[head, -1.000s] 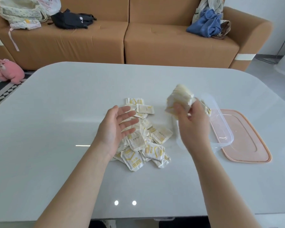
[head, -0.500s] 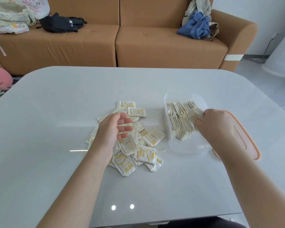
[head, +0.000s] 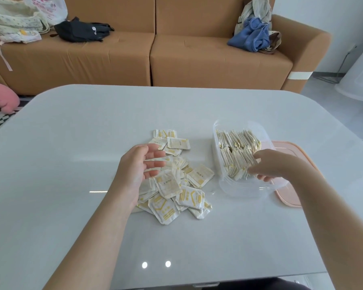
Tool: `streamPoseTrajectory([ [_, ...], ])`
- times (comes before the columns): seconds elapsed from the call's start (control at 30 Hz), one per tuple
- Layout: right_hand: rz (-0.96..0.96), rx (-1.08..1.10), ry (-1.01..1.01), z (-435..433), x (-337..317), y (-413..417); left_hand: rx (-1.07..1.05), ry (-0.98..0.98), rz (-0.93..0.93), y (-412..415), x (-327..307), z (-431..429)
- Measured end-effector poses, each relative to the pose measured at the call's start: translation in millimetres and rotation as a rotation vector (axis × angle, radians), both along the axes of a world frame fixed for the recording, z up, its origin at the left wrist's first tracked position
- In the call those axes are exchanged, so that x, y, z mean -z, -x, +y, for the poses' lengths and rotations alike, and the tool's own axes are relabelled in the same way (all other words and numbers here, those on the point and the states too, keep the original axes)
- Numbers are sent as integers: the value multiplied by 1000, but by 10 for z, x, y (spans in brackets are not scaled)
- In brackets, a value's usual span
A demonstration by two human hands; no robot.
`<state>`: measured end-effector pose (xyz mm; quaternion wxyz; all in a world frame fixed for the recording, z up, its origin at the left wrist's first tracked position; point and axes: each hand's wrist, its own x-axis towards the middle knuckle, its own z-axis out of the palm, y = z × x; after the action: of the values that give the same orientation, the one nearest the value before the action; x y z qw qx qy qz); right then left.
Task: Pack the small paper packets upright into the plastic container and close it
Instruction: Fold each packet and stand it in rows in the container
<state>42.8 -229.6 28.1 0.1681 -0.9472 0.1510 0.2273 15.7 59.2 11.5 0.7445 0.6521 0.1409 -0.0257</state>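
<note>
A loose heap of small white paper packets (head: 176,185) with yellow print lies at the table's middle. To its right stands the clear plastic container (head: 245,191), holding several packets (head: 235,147) set upright in rows. The pink lid (head: 289,197) lies flat on the table behind and right of the container. My left hand (head: 140,166) hovers over the heap's left side, palm turned right, fingers relaxed and holding nothing. My right hand (head: 270,166) reaches into the container, its spread fingers touching the near end of the upright packets.
The white table (head: 71,185) has rounded corners and a near edge at the bottom. Behind it stands a brown sofa (head: 176,59) with bags and clothes on it. A pink plush toy (head: 0,97) lies on the floor at left.
My right hand carried a bundle of packets down into the container, let it go and now has spread fingers against the row. My left hand stayed over the heap.
</note>
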Motion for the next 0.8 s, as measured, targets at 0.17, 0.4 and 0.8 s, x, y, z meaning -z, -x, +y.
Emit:
streamPoseTrajectory([
  [0.17,-63,13,61,21,202,-1,28,-55,-8,19,34,43],
  [0.4,-195,125,101,76,306,20,-5,-182,-6,8,85,81],
  [0.8,-527,-124,-124,1108,-61,360,179,-976,46,134,329,340],
])
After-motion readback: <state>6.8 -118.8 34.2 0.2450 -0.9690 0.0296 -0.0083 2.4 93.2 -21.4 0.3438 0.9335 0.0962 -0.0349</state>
